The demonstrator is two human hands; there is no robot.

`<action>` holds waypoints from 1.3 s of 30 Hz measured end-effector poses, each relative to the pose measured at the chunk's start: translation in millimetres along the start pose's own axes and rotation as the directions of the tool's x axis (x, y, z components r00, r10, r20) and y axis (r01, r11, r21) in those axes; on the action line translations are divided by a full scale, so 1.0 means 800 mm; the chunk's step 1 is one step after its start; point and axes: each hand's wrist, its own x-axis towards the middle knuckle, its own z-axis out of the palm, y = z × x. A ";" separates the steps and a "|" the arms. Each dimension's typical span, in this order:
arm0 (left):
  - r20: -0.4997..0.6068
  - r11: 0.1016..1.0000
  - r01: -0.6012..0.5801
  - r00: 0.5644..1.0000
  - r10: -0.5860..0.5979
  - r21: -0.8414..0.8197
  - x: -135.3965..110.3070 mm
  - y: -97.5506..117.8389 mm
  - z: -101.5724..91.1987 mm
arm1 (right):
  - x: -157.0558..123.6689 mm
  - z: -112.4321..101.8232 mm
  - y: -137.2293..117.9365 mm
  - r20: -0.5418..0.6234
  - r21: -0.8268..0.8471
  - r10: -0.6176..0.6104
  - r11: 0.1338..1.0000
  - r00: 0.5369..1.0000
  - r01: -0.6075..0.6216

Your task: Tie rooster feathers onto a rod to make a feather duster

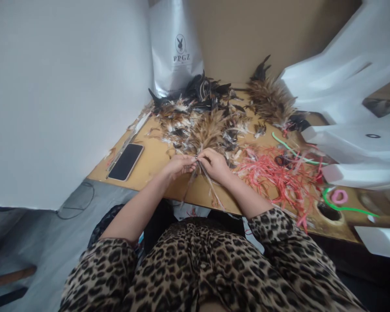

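Observation:
My left hand (pixel 179 165) and my right hand (pixel 215 164) meet at the near edge of a wooden table (pixel 156 162), fingers pinched together on a small bundle of feathers (pixel 208 180) whose quills hang down over the edge toward my lap. Just beyond my hands lies a large heap of brown, black and white feathers (pixel 201 119). Both hands are closed on the bundle. My sleeves are leopard-print.
A black phone (pixel 126 161) lies at the table's left. A tangle of red strips (pixel 276 173) and a green cord (pixel 292 149) lie right of my hands, with a pink ring (pixel 339 196). A silver bag (pixel 177 47) stands at the back; white foam pieces (pixel 351 108) crowd the right.

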 end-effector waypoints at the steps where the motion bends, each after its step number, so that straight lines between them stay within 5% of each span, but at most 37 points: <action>1: 0.035 0.999 0.005 0.999 -0.004 -0.035 0.000 0.000 0.000 | 0.000 -0.003 -0.004 -0.011 -0.013 -0.010 1.000 1.000 0.010; 5: 0.071 0.999 -0.008 0.997 0.011 -0.035 -0.001 0.001 0.006 | 0.000 -0.007 -0.008 -0.014 -0.023 -0.016 1.000 1.000 0.015; 14: -0.218 0.934 -0.179 0.943 0.253 0.310 -0.008 0.006 0.021 | 0.011 0.002 0.002 -0.005 0.018 0.065 0.998 0.998 -0.065; 20: -0.341 0.947 -0.193 0.899 0.275 0.256 -0.005 -0.001 0.022 | 0.016 0.015 0.008 0.068 0.039 0.143 0.989 0.987 -0.146; 31: -0.158 0.989 -0.116 0.982 0.101 -0.087 -0.008 -0.011 0.004 | 0.017 0.027 0.006 0.132 0.065 0.278 0.955 0.951 -0.288; 35: -0.097 0.987 -0.117 0.990 0.107 -0.107 -0.006 -0.011 0.000 | 0.019 0.030 0.009 0.136 0.103 0.290 0.947 0.947 -0.304; 39: -0.151 0.991 -0.122 0.982 0.114 -0.045 -0.004 -0.012 -0.002 | 0.014 0.028 0.009 0.116 0.068 0.272 0.957 0.955 -0.281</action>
